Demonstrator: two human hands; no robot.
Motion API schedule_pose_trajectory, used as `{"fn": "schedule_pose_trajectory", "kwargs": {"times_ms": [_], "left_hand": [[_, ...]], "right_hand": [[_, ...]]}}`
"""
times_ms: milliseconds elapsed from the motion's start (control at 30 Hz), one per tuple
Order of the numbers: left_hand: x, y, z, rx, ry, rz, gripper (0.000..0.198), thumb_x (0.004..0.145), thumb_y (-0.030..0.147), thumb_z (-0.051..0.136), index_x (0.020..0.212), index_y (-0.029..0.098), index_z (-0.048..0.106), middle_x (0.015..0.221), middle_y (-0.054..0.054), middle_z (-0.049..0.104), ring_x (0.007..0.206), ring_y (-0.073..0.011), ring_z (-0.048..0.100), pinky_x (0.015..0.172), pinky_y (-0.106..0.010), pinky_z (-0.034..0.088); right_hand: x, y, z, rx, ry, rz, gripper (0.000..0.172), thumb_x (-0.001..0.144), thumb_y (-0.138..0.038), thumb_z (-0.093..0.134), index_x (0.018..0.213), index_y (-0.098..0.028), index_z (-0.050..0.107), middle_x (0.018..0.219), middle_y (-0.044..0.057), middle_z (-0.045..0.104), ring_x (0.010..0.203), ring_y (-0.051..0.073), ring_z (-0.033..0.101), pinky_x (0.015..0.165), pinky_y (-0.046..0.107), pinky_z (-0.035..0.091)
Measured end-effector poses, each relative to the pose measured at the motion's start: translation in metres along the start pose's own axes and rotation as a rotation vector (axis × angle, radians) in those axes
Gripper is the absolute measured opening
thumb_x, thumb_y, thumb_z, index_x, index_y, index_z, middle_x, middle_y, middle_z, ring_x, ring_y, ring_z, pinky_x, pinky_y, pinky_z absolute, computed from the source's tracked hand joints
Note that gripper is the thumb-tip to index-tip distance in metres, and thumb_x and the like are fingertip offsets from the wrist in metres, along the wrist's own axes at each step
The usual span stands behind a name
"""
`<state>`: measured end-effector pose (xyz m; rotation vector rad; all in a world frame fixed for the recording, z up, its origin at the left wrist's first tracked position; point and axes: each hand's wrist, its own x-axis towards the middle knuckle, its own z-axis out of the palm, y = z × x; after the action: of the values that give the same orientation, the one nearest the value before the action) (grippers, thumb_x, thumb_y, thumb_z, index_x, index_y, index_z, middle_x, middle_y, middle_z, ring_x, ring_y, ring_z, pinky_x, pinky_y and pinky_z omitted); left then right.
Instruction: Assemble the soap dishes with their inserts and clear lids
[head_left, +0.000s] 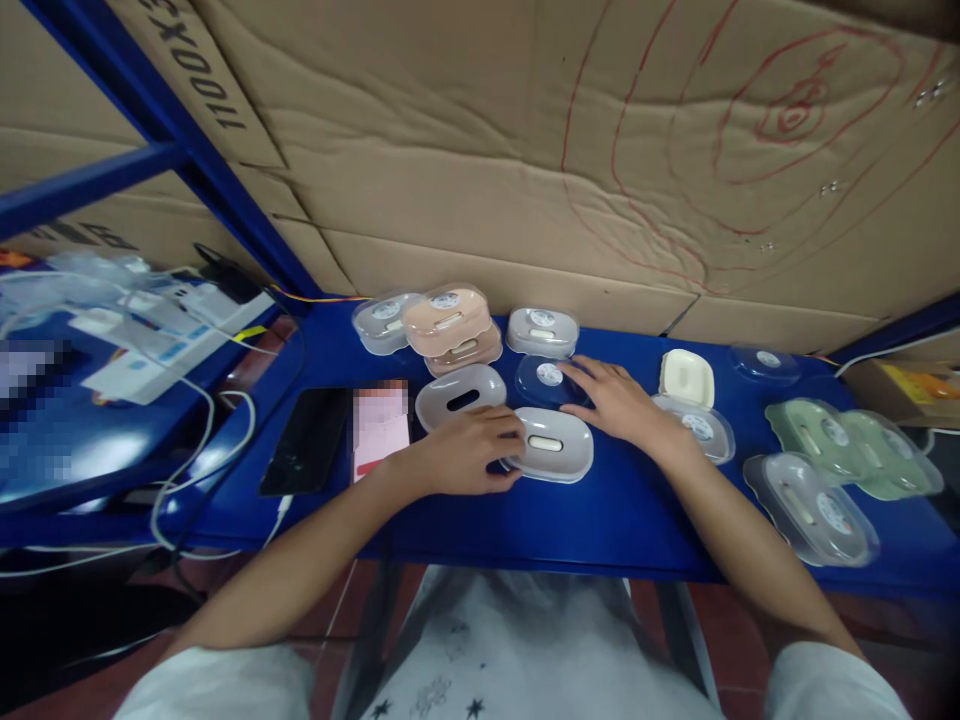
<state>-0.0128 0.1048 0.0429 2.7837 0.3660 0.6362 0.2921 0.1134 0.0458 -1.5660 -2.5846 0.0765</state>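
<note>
A grey oval soap dish [564,462] with a white piece in its middle slot lies before me on the blue table. My left hand [480,452] grips the dish's left end, fingers bent over the rim. Behind it sits a clear plastic lid [532,378] with a round sticker, the blue table showing through. My right hand [616,398] has its thumb and fingers around the lid's right end. Left of these, partly behind my left hand, is another grey dish [480,382] with an open dark slot.
Lidded grey [544,332] and peach soap dishes [450,318] stand at the back. On the right are a cream piece [688,378], a spare clear lid [765,364], and green [817,435] and grey dishes [810,510]. A black phone [309,440] and pink paper [381,430] lie left, near cables.
</note>
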Motion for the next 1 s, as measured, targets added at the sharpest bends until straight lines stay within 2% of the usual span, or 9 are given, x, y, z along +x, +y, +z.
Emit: {"fn": "schedule_pose_trajectory", "kwargs": {"times_ms": [133,233,300,400,500,633,767,867,1000], "left_hand": [[-0.001,0.002,0.001,0.003,0.001,0.02,0.008,0.096,0.029,0.073,0.094,0.02,0.072,0.105,-0.006,0.076,0.106,-0.023,0.068,0.103,-0.042,0.056],[-0.002,0.0,0.002,0.037,-0.002,0.011,0.011,0.1,0.03,0.071,0.097,0.02,0.071,0.107,-0.006,0.076,0.107,-0.0229,0.07,0.105,-0.042,0.055],[-0.003,-0.002,0.002,0.112,-0.004,-0.014,0.011,0.102,0.03,0.069,0.107,0.02,0.071,0.113,-0.007,0.075,0.108,-0.0238,0.07,0.103,-0.042,0.056],[-0.004,-0.005,0.0,0.255,0.01,-0.062,0.029,0.102,0.032,0.07,0.129,0.021,0.067,0.13,-0.012,0.07,0.119,-0.0298,0.068,0.104,-0.046,0.055],[-0.004,-0.007,-0.003,0.305,0.027,-0.088,0.046,0.101,0.037,0.073,0.143,0.022,0.06,0.142,-0.016,0.064,0.129,-0.0352,0.063,0.109,-0.052,0.053],[-0.005,-0.01,-0.003,0.287,0.034,-0.088,0.043,0.102,0.037,0.071,0.142,0.022,0.061,0.142,-0.014,0.065,0.128,-0.0331,0.065,0.109,-0.049,0.055],[-0.005,-0.011,-0.003,0.258,0.034,-0.086,0.04,0.104,0.033,0.069,0.14,0.02,0.062,0.14,-0.014,0.067,0.128,-0.0318,0.066,0.108,-0.048,0.057],[-0.005,-0.011,-0.004,0.231,0.037,-0.101,0.039,0.102,0.03,0.071,0.138,0.02,0.063,0.139,-0.014,0.067,0.13,-0.0316,0.065,0.109,-0.048,0.056],[-0.004,-0.01,-0.006,0.194,0.027,-0.134,0.039,0.1,0.027,0.073,0.137,0.02,0.063,0.141,-0.013,0.066,0.133,-0.0316,0.064,0.11,-0.047,0.056]], "right_hand": [[-0.015,0.001,0.006,0.094,-0.039,0.021,0.077,0.103,-0.05,0.063,0.17,-0.025,0.033,0.17,0.02,0.041,0.151,0.04,0.05,0.117,0.062,0.05],[-0.026,0.0,-0.006,0.165,0.045,0.037,0.067,0.105,-0.047,0.059,0.166,-0.026,0.042,0.168,0.017,0.045,0.152,0.037,0.049,0.121,0.059,0.047],[-0.037,-0.004,-0.017,0.204,0.094,0.039,0.059,0.108,-0.046,0.054,0.164,-0.03,0.047,0.168,0.012,0.046,0.155,0.034,0.046,0.125,0.059,0.043],[-0.054,-0.017,-0.023,0.266,0.094,-0.002,0.055,0.11,-0.043,0.051,0.165,-0.037,0.044,0.172,0.006,0.041,0.157,0.03,0.042,0.126,0.056,0.043],[-0.062,-0.033,-0.01,0.278,0.093,-0.106,0.057,0.111,-0.036,0.052,0.167,-0.038,0.04,0.177,0.006,0.03,0.16,0.03,0.036,0.127,0.055,0.042],[-0.058,-0.047,0.01,0.202,0.137,-0.208,0.068,0.109,-0.034,0.056,0.171,-0.038,0.029,0.18,0.007,0.019,0.164,0.033,0.024,0.129,0.058,0.038],[-0.055,-0.052,0.018,0.082,0.203,-0.201,0.079,0.104,-0.042,0.065,0.172,-0.037,0.025,0.178,0.011,0.025,0.162,0.035,0.03,0.128,0.057,0.042],[-0.055,-0.056,0.022,0.013,0.234,-0.186,0.079,0.103,-0.042,0.066,0.172,-0.035,0.028,0.176,0.014,0.029,0.161,0.036,0.033,0.127,0.057,0.043],[-0.056,-0.057,0.025,-0.02,0.245,-0.187,0.079,0.103,-0.039,0.066,0.172,-0.037,0.027,0.176,0.012,0.03,0.16,0.036,0.036,0.126,0.056,0.044]]}}
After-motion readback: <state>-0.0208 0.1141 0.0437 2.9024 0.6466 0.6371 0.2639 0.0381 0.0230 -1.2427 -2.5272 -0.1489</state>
